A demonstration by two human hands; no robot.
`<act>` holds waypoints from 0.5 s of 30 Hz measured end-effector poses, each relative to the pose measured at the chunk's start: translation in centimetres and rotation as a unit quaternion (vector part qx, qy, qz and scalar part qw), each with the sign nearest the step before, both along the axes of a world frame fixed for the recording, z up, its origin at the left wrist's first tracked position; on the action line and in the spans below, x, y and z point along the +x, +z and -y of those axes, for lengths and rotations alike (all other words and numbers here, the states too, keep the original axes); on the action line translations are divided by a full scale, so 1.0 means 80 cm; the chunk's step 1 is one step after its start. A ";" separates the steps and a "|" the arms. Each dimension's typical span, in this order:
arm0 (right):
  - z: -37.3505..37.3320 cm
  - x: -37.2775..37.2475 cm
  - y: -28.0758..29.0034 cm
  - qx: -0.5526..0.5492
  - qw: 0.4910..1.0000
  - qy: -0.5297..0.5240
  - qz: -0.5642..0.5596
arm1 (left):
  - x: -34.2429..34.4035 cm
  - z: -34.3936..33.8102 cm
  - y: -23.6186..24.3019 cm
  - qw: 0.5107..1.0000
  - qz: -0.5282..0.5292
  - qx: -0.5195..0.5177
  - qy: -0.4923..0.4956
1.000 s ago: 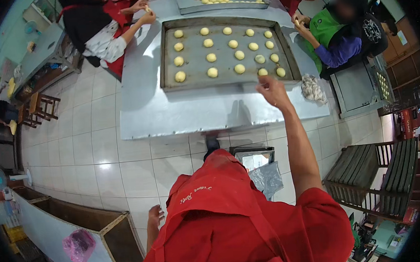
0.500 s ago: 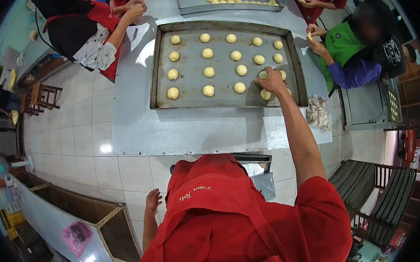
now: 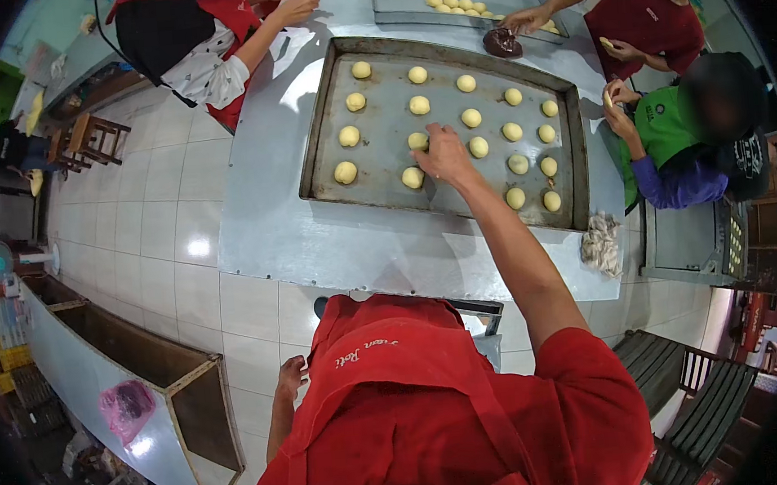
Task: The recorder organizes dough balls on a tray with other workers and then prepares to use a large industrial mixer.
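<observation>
Dough balls (image 3: pixel 419 105) fill most of the tray (image 3: pixel 386 202); your right hand (image 3: pixel 443 153), fingers together, touches one mid-frame, lower row gaps remaining.

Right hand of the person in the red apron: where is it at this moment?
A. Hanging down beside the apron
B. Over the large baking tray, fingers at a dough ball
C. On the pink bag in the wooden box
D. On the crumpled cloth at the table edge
B: the right hand reaches over the large baking tray, its fingers at a dough ball; the left hand hangs by the apron.
</observation>
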State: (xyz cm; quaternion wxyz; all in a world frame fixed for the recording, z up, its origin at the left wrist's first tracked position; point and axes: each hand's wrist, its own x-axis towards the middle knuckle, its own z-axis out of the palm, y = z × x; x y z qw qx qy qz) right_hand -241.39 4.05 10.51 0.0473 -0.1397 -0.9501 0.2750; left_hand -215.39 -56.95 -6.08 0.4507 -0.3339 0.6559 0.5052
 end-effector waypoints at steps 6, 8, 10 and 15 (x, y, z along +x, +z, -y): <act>0.022 -0.025 -0.008 -0.004 0.999 -0.031 0.010 | -0.003 -0.006 0.016 0.996 -0.048 0.004 0.071; 0.022 -0.026 -0.014 0.009 1.000 -0.017 -0.001 | -0.003 -0.011 0.019 0.996 -0.049 -0.006 0.071; 0.029 -0.024 -0.004 0.081 0.995 -0.017 -0.057 | -0.003 -0.010 0.018 0.997 -0.025 -0.020 0.070; 0.017 -0.035 -0.026 0.024 0.999 -0.004 -0.030 | -0.001 -0.010 0.013 0.997 -0.021 -0.040 0.063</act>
